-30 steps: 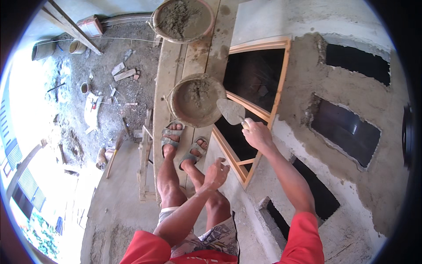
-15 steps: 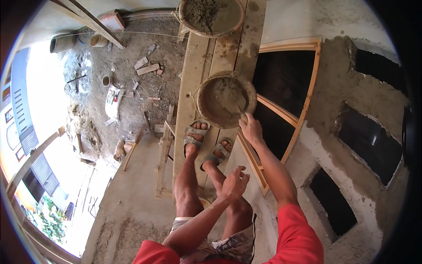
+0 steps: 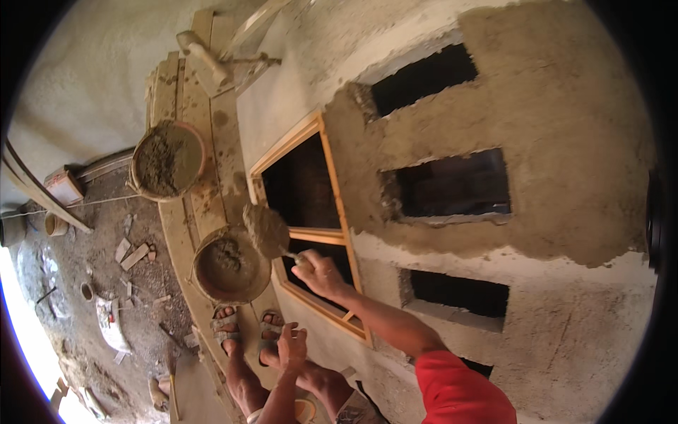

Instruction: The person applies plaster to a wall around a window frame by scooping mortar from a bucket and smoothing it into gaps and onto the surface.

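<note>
My right hand (image 3: 321,274) is closed round the handle of a trowel (image 3: 293,256), whose blade is hidden under a heap of wet grey mortar (image 3: 265,232). The loaded trowel is held above the right rim of the nearer bucket (image 3: 200,284), which has more mortar in it. My left hand (image 3: 291,346) hangs over my legs with its fingers loosely apart and nothing in it. Further along the planks stands a second bucket (image 3: 203,155) of mortar. To the right, part of the wall bears fresh damp plaster (image 3: 565,148).
My sandaled feet stand on a raised plank platform (image 3: 185,244). Beside it, the wall has a wooden window frame (image 3: 337,201) and several dark rectangular openings (image 3: 455,185). A wooden-handled tool (image 3: 205,58) lies on the far planks. Rubble (image 3: 134,256) litters the ground lower left.
My right hand has lifted the trowel out of the nearer bucket, loaded with mortar. The view has swung right toward the wall. My left hand remains low over my legs.
</note>
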`<action>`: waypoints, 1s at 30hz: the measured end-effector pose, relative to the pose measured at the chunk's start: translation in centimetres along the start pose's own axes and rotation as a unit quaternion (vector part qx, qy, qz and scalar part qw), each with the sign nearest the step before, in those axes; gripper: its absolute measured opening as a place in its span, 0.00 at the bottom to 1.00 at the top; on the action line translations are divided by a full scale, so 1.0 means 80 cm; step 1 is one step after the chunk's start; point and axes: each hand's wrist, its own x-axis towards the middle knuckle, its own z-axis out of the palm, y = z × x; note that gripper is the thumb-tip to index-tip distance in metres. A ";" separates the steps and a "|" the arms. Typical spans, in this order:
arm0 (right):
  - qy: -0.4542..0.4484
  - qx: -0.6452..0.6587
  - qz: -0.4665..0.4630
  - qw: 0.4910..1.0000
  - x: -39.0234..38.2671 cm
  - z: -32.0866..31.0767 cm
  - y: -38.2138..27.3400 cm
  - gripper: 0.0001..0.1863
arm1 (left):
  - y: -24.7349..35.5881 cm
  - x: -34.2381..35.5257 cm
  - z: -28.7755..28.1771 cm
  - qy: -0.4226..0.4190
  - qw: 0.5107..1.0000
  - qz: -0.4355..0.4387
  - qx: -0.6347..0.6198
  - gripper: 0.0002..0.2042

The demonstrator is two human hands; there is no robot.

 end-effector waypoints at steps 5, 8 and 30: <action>0.090 -0.133 -0.012 0.987 0.044 -0.235 -0.173 0.20 | 0.002 0.023 0.004 0.003 0.999 0.028 0.016 0.19; 0.092 -0.172 0.019 0.981 0.054 -0.356 -0.271 0.24 | 0.021 0.028 0.001 -0.018 0.999 0.004 0.033 0.22; 0.349 -0.225 0.099 0.904 0.011 -0.549 -0.421 0.17 | 0.050 0.056 0.007 -0.021 0.998 -0.040 0.046 0.22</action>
